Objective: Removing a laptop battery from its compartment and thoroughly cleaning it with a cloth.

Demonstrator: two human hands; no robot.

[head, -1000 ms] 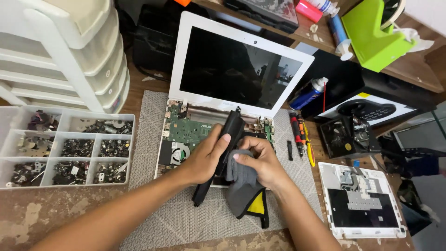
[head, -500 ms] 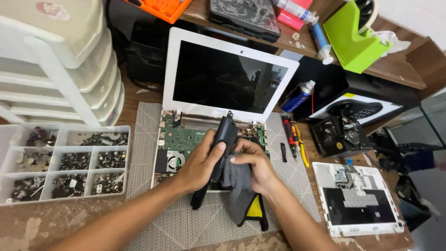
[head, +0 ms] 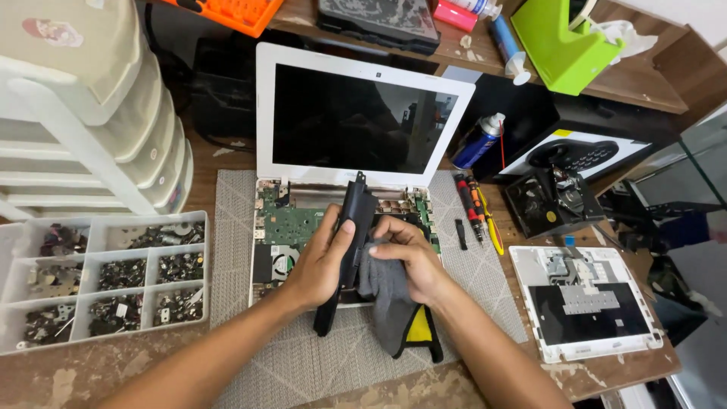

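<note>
My left hand (head: 322, 261) grips a long flat black battery pack (head: 353, 216), held on edge above an opened white laptop (head: 303, 227) whose green circuit board is bare. My right hand (head: 409, 257) presses a grey cloth with a yellow and black corner (head: 394, 310) against the side of the pack. The laptop's dark screen (head: 356, 121) stands upright behind both hands. The laptop rests on a grey cutting mat (head: 242, 303).
A clear divided tray of small screws and parts (head: 98, 280) lies at the left below a white drawer tower (head: 91, 121). Screwdrivers (head: 475, 208), a blue spray can (head: 477, 142) and a black open box (head: 549, 201) sit at the right. A white laptop bottom cover (head: 587, 303) lies at the right front.
Both hands have kept hold of the pack and the cloth. The pack has tilted a little more upright, and the camera has moved closer.
</note>
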